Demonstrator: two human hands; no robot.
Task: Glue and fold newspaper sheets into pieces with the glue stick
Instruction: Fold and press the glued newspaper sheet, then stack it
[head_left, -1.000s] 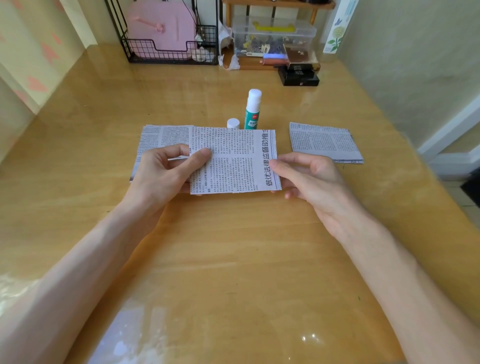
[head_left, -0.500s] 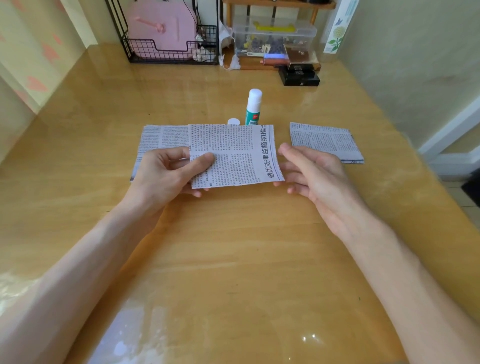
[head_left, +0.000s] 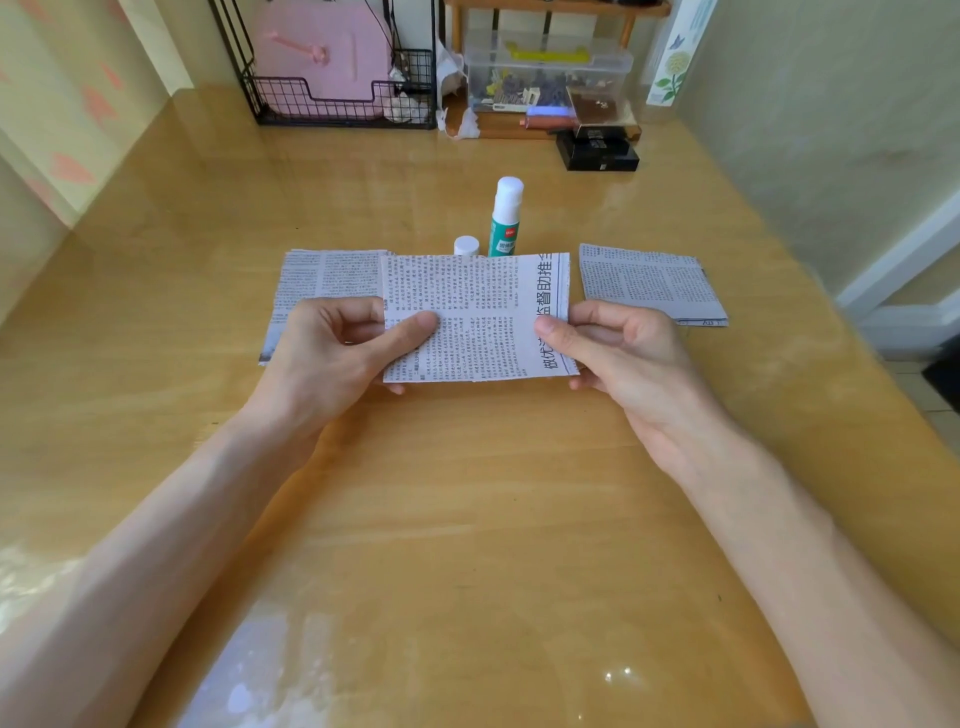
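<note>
at the middle of the wooden table (head_left: 467, 519), we hold a folded newspaper piece (head_left: 475, 317) between both hands, its long side running left to right and its print facing up. our left hand (head_left: 332, 358) pinches the left edge, thumb lying on top of the paper and fingers curled beneath it. our right hand (head_left: 623, 353) grips the right end the same way, thumb pressed over the large headline characters and the other fingers tucked under. whether the piece's underside touches the table we cannot tell.

behind our left hand a stack of newspaper sheets (head_left: 322, 275) lies flat, partly covered by the held piece. to the right, apart from our right hand, a second folded piece (head_left: 649, 283) rests on the table. the glue stick (head_left: 505, 218), green-bodied with a white top, stands upright just behind the held piece, and a small white cap (head_left: 466, 245) stands just to its left.

at the far edge sit a black wire basket (head_left: 332, 104) with something pink in it, a clear plastic box (head_left: 545, 67) and a black box (head_left: 597, 150).
</note>
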